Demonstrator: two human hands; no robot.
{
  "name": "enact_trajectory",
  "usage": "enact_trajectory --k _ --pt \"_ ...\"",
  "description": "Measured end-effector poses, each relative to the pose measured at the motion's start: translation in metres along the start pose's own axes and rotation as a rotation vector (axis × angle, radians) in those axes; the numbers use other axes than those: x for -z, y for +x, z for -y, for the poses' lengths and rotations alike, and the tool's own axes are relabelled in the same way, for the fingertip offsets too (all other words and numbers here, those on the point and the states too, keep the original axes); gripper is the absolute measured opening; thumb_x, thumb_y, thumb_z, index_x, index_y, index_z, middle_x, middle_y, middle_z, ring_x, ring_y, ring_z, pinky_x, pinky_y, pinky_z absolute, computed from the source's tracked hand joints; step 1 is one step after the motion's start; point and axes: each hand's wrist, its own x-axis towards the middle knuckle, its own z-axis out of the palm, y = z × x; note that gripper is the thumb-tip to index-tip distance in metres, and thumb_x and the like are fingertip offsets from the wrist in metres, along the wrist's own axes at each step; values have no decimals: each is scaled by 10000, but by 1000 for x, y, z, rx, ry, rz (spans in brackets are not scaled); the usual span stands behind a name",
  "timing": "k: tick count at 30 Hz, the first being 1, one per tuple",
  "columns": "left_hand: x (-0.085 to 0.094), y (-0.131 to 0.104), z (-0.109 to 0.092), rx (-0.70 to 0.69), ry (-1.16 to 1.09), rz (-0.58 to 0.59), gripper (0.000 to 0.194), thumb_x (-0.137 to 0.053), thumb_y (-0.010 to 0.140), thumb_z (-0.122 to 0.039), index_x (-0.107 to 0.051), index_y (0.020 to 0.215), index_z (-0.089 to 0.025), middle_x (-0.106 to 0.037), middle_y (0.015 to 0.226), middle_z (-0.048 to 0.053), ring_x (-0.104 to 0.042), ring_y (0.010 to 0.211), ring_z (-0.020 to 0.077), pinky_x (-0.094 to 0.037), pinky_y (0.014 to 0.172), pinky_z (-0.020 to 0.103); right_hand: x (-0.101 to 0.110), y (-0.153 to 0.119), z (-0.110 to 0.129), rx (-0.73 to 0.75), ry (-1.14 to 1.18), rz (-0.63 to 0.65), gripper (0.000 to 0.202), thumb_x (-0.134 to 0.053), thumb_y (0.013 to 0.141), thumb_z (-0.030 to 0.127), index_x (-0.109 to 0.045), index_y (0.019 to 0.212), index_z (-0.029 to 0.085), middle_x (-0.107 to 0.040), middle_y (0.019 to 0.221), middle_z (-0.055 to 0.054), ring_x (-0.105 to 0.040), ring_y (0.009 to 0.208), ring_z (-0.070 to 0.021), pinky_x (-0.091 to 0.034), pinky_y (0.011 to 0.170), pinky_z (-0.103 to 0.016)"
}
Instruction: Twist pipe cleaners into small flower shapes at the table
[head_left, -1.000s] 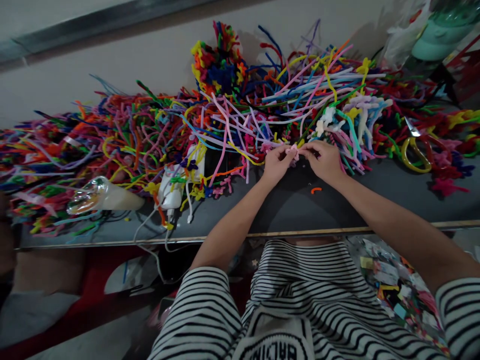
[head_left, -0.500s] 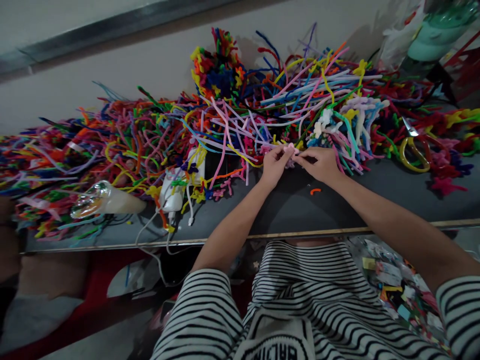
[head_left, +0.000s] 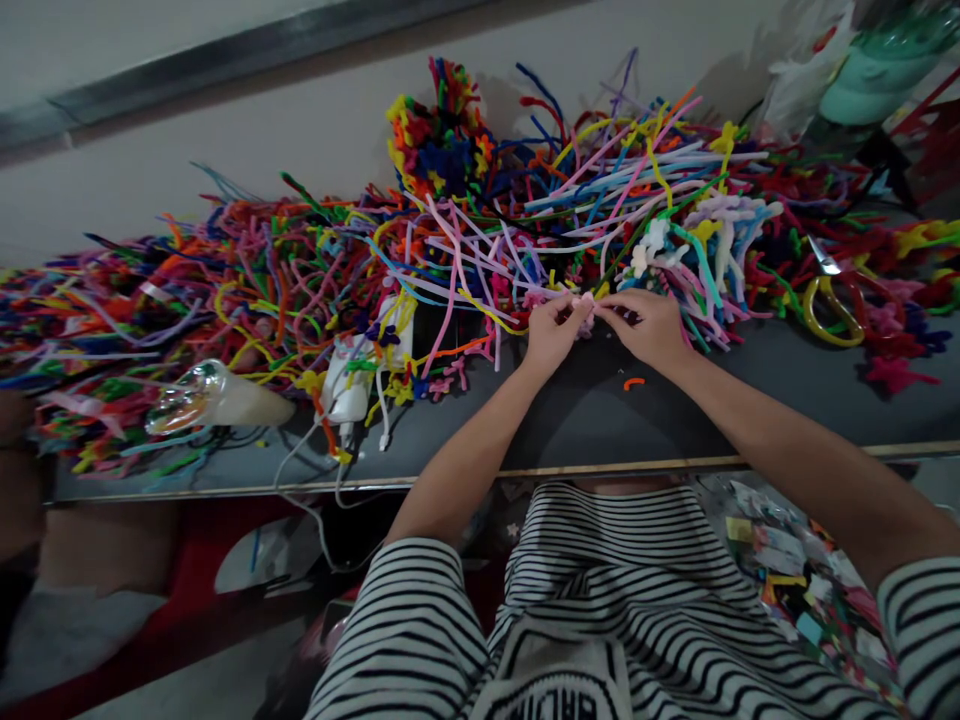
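A pale pink pipe cleaner [head_left: 583, 303], bent into a small bunched shape, sits between my two hands above the table. My left hand [head_left: 553, 330] pinches it from the left with thumb and forefinger. From the other side, the closed fingertips of my right hand [head_left: 639, 322] meet the same piece. Its exact form is partly hidden by the fingers. Just behind lies a bundle of white, pink and blue pipe cleaners [head_left: 724, 250]. An orange offcut [head_left: 634, 383] rests on the grey tabletop [head_left: 577, 430] below my hands.
Heaped pipe cleaners [head_left: 255, 260] run along the wall. Yellow-handled scissors [head_left: 832, 310] lie at right. To the left are a white power strip [head_left: 346, 385] with cables and a translucent container [head_left: 247, 400]. A mint-green object [head_left: 862, 80] stands at back right. Another person's leg [head_left: 105, 545] shows at lower left.
My fingertips have shifted slightly around the pink pipe cleaner, the right hand's fingers sitting a little further apart from the left's. The whole view has moved slightly; other things lie as before.
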Motion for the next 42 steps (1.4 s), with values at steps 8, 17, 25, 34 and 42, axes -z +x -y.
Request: enact_trajectory --k 8,17,25,34,42 --pt "-3 -2 -2 -23 18 -28 542 -713 874 -672 -666 637 -187 -602 566 -21 -536 502 66 -454 519 221 0 -2 1 57 -7 -34 217 -678 990 398 -805 892 253 -825 896 -52 -784 816 -227 -605 733 -360" --pt "-5 0 14 10 -87 -76 407 -772 865 -588 -751 1048 -225 -703 819 -8 -616 692 78 -501 639 205 -1 -2 4 21 1 -106 240 -705 969 441 -810 863 253 -819 847 -41 -773 761 -217 -590 696 -351" --pt "0 2 8 -36 -20 -42 424 -724 885 -620 -755 805 -205 -654 690 -8 -550 581 85 -455 553 234 3 4 -2 10 82 -68 272 -661 993 482 -826 1042 272 -827 961 -44 -775 854 -223 -616 786 -375" --pt "5 0 5 -102 93 43 468 -692 904 -638 -783 786 -194 -736 716 13 -633 650 93 -528 677 237 6 6 -6 41 120 -6 136 -735 959 390 -822 931 288 -823 944 -23 -778 881 -232 -623 841 -402" --pt "10 2 5 -100 130 88 472 -693 903 -628 -788 762 -187 -737 697 20 -640 624 101 -518 637 235 7 6 -7 22 85 47 133 -750 944 377 -810 879 278 -818 918 -26 -774 860 -240 -615 840 -414"
